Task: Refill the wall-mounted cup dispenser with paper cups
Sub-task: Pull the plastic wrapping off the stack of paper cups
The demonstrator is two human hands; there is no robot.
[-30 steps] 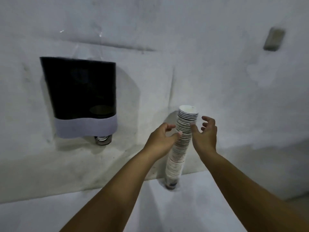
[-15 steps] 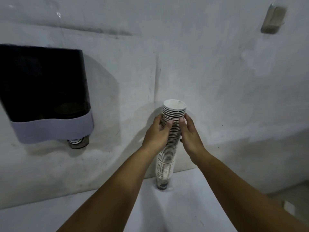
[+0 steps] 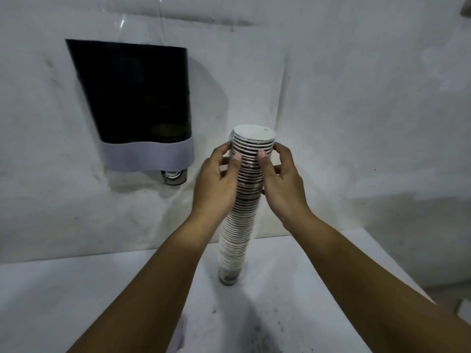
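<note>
Head view: your left hand (image 3: 216,179) and right hand (image 3: 283,182) both have a closed grip on the upper part of the cup stack (image 3: 242,200), thumbs on the near face, fingers wrapped round the sides just below the open top rim. The stack stands tall and slightly tilted, its base on the white counter (image 3: 76,289) close to the wall. The cup dispenser (image 3: 135,98) hangs on the wall to the left of the stack, dark cover with a pale band at the bottom and a metal outlet under it; well apart from your hands. Stack looks light, but long and bendy at the joints, likely to kink or split in the middle if lifted from the top only. Paper rims crush easily, so squeeze lightly. Better take one hand lower, near mid-stack or the base, other hand near the top, before carrying it to the dispenser.
</note>
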